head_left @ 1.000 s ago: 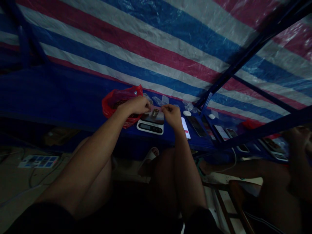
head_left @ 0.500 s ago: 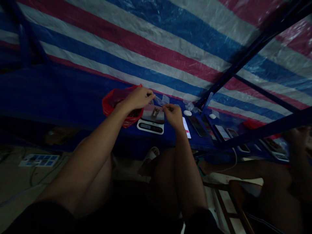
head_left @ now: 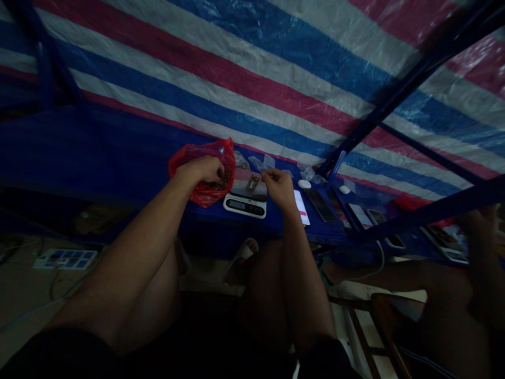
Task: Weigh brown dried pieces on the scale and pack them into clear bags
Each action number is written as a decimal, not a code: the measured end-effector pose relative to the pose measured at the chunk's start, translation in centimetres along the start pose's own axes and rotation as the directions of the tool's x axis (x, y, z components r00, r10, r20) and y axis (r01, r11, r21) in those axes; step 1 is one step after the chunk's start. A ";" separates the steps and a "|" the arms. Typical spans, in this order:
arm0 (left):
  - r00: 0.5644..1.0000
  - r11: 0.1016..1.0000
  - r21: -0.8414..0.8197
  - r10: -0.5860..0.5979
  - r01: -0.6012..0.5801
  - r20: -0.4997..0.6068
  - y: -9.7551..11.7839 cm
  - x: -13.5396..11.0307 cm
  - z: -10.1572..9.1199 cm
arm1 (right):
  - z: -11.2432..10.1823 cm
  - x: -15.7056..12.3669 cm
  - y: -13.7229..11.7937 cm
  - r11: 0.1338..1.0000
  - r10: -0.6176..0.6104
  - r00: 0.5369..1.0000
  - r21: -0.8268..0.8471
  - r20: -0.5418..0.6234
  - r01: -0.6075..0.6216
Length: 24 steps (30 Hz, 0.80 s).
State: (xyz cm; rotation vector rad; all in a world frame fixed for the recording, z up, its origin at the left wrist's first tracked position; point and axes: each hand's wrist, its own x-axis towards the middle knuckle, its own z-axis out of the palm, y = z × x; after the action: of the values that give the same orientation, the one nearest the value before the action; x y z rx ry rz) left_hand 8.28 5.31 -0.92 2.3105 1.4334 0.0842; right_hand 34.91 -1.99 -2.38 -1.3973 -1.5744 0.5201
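Observation:
My left hand [head_left: 211,169] is inside a red plastic bag [head_left: 205,198], its fingers curled down onto small brownish pieces [head_left: 225,180]; its fingertips are partly hidden. Right of the bag sits a white digital kitchen scale [head_left: 244,206] with a dark display. On its platform stands a small metallic cylinder [head_left: 253,182]. My right hand [head_left: 279,185] hovers at the scale's right edge, thumb and finger pinched together beside the cylinder. Whatever that pinch holds is too small to make out. Clear plastic bags [head_left: 263,162] lie just behind it.
Phones [head_left: 320,204] and white oval cases [head_left: 304,183] lie to the right on the blue table [head_left: 130,158]. A blue metal frame [head_left: 379,113] slants across the right side. Striped plastic sheeting [head_left: 236,68] hangs behind. Another person's leg [head_left: 379,273] is at right.
My left hand has moved left and down, from above the back of the scale into the red bag. My right hand has stayed pinched beside the cylinder.

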 end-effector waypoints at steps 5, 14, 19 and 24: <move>0.994 0.995 0.065 -0.071 0.076 -0.083 -0.2 -0.6 -0.5 | -0.1 -0.1 0.1 1.000 -0.013 1.000 -0.005 0.007 0.013; 0.994 0.990 0.111 -0.073 0.082 -0.081 -0.5 -1.0 -0.7 | 0.0 -0.1 0.1 1.000 -0.017 1.000 0.019 0.011 0.016; 0.990 0.999 0.035 0.004 0.001 -0.140 -0.9 -1.1 -1.5 | -0.1 0.0 0.0 1.000 -0.013 1.000 0.006 0.018 0.013; 0.951 0.974 -0.135 0.139 -0.181 -0.275 0.9 -2.4 -2.8 | -0.2 0.0 -0.2 1.000 -0.013 1.000 -0.009 0.004 0.013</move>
State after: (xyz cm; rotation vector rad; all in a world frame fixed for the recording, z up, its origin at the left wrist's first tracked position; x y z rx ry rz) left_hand 7.20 3.77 2.41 2.3439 1.2997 0.5545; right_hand 34.95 -2.11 -2.20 -1.3929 -1.5903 0.5090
